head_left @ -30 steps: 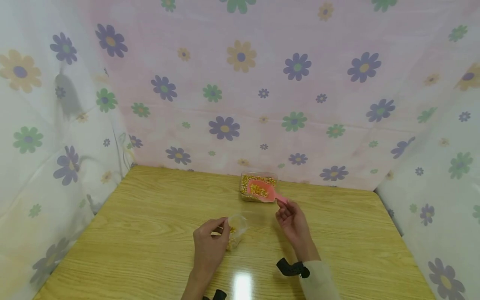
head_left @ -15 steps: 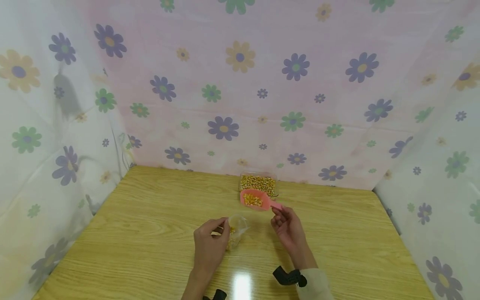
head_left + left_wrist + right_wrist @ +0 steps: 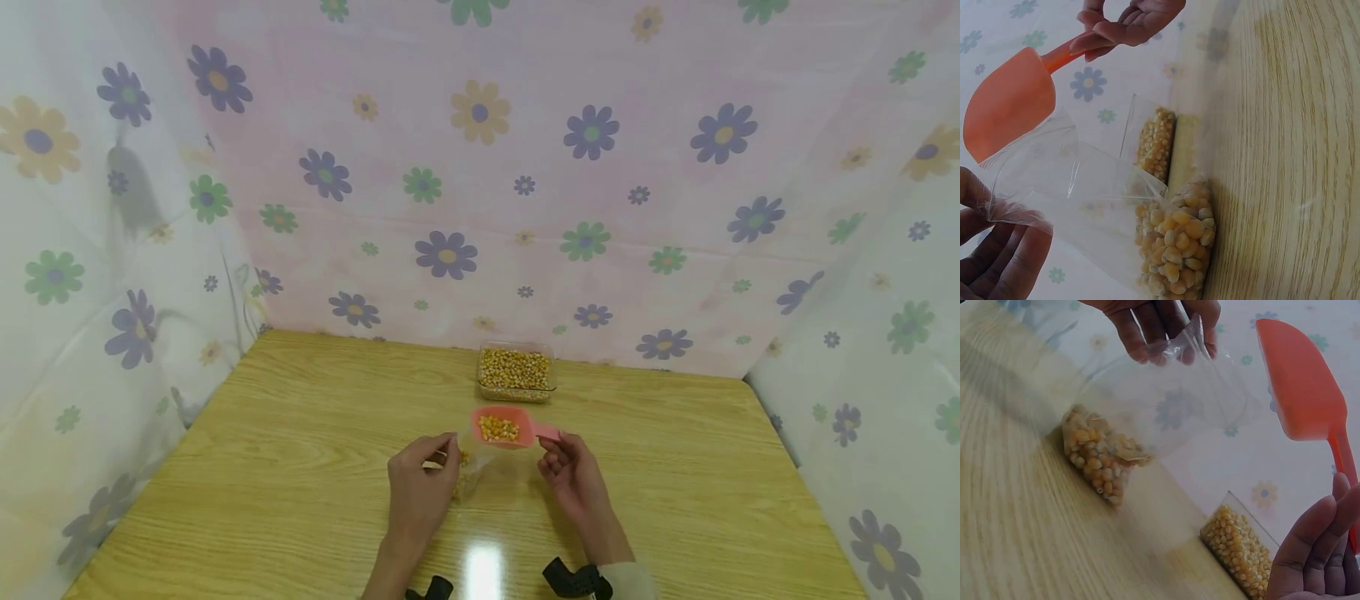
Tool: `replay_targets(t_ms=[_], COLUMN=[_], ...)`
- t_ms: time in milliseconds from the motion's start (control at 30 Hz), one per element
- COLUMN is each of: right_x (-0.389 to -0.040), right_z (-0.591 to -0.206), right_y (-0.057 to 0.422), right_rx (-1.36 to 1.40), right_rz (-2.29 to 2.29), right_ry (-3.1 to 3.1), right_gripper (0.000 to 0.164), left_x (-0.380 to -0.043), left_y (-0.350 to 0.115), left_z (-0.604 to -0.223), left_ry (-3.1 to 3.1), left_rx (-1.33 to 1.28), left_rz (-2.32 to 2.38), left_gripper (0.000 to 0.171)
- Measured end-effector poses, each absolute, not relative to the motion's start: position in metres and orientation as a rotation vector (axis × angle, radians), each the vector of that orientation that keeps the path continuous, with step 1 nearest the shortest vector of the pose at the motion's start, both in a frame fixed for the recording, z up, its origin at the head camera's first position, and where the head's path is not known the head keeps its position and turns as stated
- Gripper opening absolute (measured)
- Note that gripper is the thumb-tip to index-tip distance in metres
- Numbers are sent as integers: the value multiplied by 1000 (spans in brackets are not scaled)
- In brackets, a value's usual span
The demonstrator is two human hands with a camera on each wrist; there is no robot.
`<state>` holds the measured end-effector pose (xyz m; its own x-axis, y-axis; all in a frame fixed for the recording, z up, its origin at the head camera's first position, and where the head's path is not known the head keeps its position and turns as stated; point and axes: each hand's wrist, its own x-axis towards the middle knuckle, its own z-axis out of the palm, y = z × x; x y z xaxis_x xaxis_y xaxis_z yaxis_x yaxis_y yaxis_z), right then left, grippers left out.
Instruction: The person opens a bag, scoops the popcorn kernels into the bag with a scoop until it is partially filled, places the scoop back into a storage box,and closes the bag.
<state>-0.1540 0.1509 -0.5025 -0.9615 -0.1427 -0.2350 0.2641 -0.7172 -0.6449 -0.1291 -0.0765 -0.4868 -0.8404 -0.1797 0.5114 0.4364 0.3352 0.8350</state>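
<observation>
My left hand (image 3: pixel 422 483) pinches the rim of a clear plastic bag (image 3: pixel 1079 187), whose bottom rests on the table with corn kernels (image 3: pixel 1175 250) inside. In my right hand (image 3: pixel 577 475) is the handle of a pink scoop (image 3: pixel 528 431), held level and loaded with corn kernels (image 3: pixel 498 428). In the head view the scoop hovers by the bag's mouth; the left wrist view shows its underside (image 3: pixel 1010 103) just above the bag's upper edge. Whether scoop and bag touch, I cannot tell. The right wrist view shows the left fingers (image 3: pixel 1157 328) gripping the bag's top.
Behind the scoop, a clear rectangular container (image 3: pixel 516 395) of corn kernels stands near the back of the wooden table (image 3: pixel 315 433). A flower-printed cloth (image 3: pixel 480 183) hangs behind the table and along both sides.
The loaded scoop has left the container; my right hand has brought it toward me and slightly left, to the bag's mouth. My left hand and the bag have stayed in place.
</observation>
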Motion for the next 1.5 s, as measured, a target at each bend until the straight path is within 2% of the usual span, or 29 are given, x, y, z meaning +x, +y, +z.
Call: replay_targets(t_ms=[233, 700, 933, 1500], right_x=[-147, -130, -123, -118], right_z=[-505, -493, -487, -475], right_y=[148, 142, 140, 134], right_rx=[310, 408, 409, 459], right_rz=[-2698, -2679, -2618, -2581], right_ry=[1181, 1485, 1674, 1870], right_gripper=[36, 35, 27, 27], left_x=[-129, -128, -129, -127], left_y=[-77, -76, -76, -75], left_z=[-487, -485, -485, -483], left_ry=[-2080, -2112, -2103, -2109], left_rx=[-234, -191, -201, -184], left_rz=[-1521, -1504, -1479, -1492], left_gripper=[10, 11, 10, 11])
